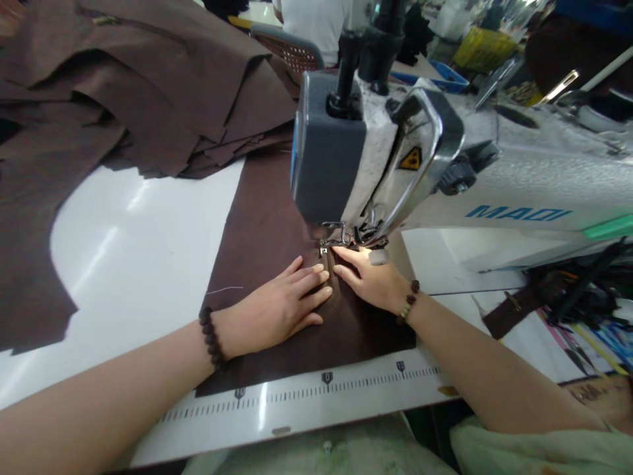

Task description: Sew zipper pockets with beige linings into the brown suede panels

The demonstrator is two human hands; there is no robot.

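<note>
A dark brown fabric panel [262, 218] lies flat beneath the head of a sewing machine [329, 152]. Just in front of the presser foot [324, 245], a zipper [327, 262] runs along the panel. My left hand [281, 300] rests flat on the fabric, fingers spread, its tips at the zipper's left edge. On the other side, my right hand [373, 277] lies with its fingers stretched out, their tips touching the cloth by the zipper and close to the foot. A loose pale thread [225, 289] sits on the panel to the left.
Brown cut pieces [148, 86] are heaped at the back left. A printed ruler [297, 394] runs along the front edge of the white table [143, 231]. Pens and scissors [576, 353] lie at the right. A person in a white shirt [314, 26] is behind the machine.
</note>
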